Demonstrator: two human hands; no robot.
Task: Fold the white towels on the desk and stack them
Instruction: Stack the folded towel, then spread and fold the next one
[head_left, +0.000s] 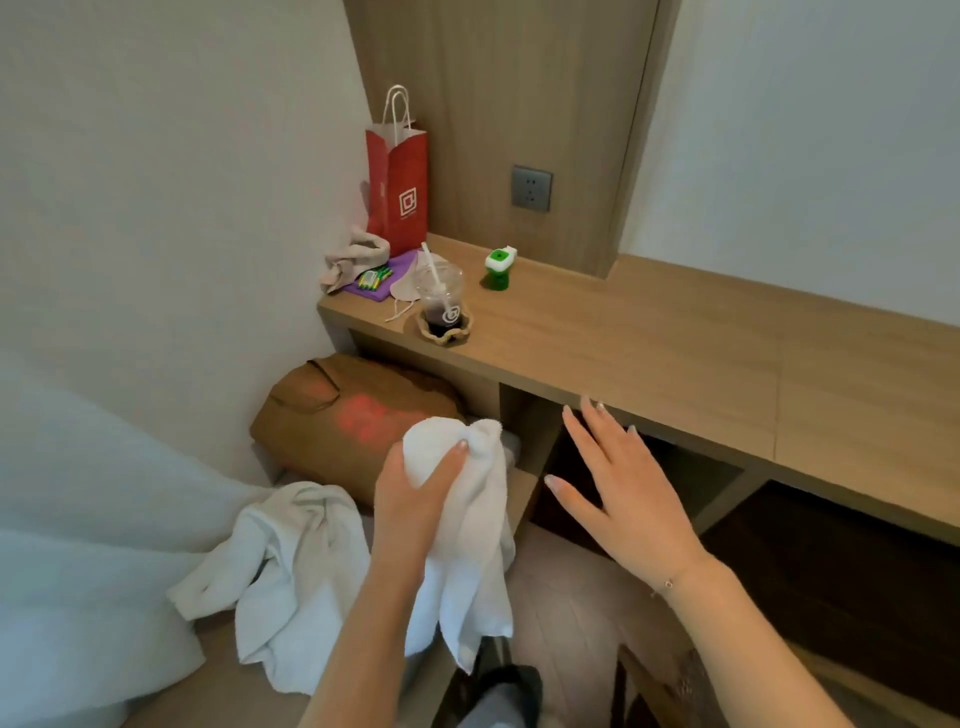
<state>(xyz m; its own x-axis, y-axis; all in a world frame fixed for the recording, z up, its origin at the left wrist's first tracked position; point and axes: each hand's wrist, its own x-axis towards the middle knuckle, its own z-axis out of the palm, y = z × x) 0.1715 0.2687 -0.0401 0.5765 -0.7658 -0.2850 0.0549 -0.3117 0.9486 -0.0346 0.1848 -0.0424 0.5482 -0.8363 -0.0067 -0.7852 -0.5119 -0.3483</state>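
Bunched in the left hand, whose fingers clamp it, a white towel hangs below the desk. Beside it, the right hand is empty, fingers spread. A second towel lies crumpled lower left. Spreading the towel carelessly could topple the iced drink cup.

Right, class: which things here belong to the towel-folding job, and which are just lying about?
Job:
white towel bunched in the left hand
second white towel, crumpled lower left
desk
right hand, open

Lying about:
red paper bag
plastic cup
green gadget
brown bag
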